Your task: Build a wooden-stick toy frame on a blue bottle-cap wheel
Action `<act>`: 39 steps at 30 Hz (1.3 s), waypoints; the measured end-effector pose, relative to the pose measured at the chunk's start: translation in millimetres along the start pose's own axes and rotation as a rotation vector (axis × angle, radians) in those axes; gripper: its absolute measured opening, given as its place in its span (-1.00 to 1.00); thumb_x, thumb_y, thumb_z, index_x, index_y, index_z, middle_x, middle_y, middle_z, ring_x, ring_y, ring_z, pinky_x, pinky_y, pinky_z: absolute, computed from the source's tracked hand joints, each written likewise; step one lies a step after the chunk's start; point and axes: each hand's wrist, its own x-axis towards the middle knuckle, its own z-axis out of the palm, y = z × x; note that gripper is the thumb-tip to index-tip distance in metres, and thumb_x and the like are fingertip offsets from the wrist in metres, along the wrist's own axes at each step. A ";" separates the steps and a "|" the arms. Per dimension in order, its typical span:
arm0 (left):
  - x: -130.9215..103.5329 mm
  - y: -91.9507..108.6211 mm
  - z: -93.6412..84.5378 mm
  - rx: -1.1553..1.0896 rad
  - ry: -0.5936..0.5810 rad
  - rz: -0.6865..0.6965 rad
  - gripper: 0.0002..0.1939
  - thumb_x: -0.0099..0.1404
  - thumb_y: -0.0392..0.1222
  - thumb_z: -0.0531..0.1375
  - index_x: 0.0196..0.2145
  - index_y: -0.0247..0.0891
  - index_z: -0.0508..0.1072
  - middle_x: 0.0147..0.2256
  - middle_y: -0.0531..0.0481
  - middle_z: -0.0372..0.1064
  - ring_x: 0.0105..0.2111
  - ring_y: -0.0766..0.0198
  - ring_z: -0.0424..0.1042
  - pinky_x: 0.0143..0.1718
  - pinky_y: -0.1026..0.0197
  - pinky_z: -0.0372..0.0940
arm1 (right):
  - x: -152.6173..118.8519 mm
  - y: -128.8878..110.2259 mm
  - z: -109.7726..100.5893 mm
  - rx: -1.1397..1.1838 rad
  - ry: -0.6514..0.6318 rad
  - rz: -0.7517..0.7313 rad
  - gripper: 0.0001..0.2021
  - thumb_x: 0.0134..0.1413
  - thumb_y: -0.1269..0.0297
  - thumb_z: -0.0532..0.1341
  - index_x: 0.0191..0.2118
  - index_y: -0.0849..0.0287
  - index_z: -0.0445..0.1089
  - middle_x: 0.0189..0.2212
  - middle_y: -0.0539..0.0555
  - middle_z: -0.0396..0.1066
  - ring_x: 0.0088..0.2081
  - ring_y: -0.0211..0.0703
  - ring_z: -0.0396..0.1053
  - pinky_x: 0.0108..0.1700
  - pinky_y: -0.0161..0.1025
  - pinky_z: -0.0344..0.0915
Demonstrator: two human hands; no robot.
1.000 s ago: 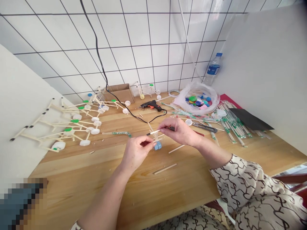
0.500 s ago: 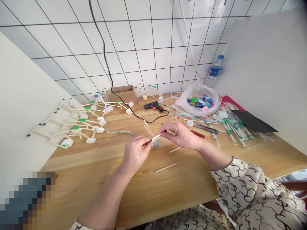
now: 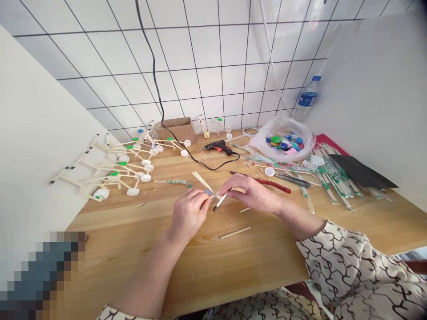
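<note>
My right hand (image 3: 248,193) pinches a thin pale stick (image 3: 221,201) with a black tip, which slants down to the left. My left hand (image 3: 190,211) is closed beside it, thumb and fingers pressed together. A small whitish piece shows at the left fingertips, too small to name. Right behind the fingers, a pair of bare wooden sticks (image 3: 202,181) points up and away, near a bit of blue (image 3: 209,192). Red-handled pliers (image 3: 275,184) lie partly behind my right hand. One loose wooden stick (image 3: 235,232) rests on the table in front.
Several stick-built models with white wheels (image 3: 132,191) stand at left. Behind are a cardboard box (image 3: 178,130) and a black glue gun (image 3: 218,147) with its cord. At right are a plastic bag (image 3: 308,138) of coloured caps, wrapped sticks (image 3: 333,178) and a bottle (image 3: 307,98).
The black-tipped end has left my left fingers. The stick now hangs from my right hand alone, tip downward. The whole view has shifted a little, so the table things appear farther right.
</note>
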 end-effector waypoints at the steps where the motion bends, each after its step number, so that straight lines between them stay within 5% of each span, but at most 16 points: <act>1: -0.3 -0.9 0.8 0.009 0.009 0.010 -0.83 0.26 -0.31 0.13 -0.48 -0.24 0.43 -0.48 0.02 0.45 -0.46 0.30 0.39 -0.40 0.27 0.28 | -0.3 1.4 0.3 -0.004 -0.003 -0.006 -0.87 0.16 0.45 0.14 -0.28 0.19 0.44 -0.33 0.06 0.50 -0.24 -0.20 0.37 -0.08 -0.19 0.27; 20: -1.6 -3.1 4.1 0.288 0.004 0.229 -0.80 0.28 -0.40 0.08 -0.38 -0.25 0.48 -0.43 -0.02 0.48 -0.38 0.24 0.42 -0.28 0.20 0.34 | -4.9 11.5 -3.0 -0.047 -0.110 -0.030 -0.85 0.14 0.50 0.15 -0.28 0.19 0.45 -0.34 0.06 0.49 -0.24 -0.21 0.35 -0.10 -0.23 0.26; 39: -8.1 -1.8 6.0 0.272 -0.092 0.242 -0.81 0.27 -0.37 0.10 -0.29 -0.25 0.51 -0.34 -0.09 0.51 -0.27 0.16 0.46 -0.21 0.12 0.38 | -10.1 17.2 -2.0 -0.064 -0.279 0.010 -0.81 0.13 0.53 0.12 -0.29 0.20 0.47 -0.38 0.03 0.47 -0.26 -0.22 0.33 -0.13 -0.24 0.22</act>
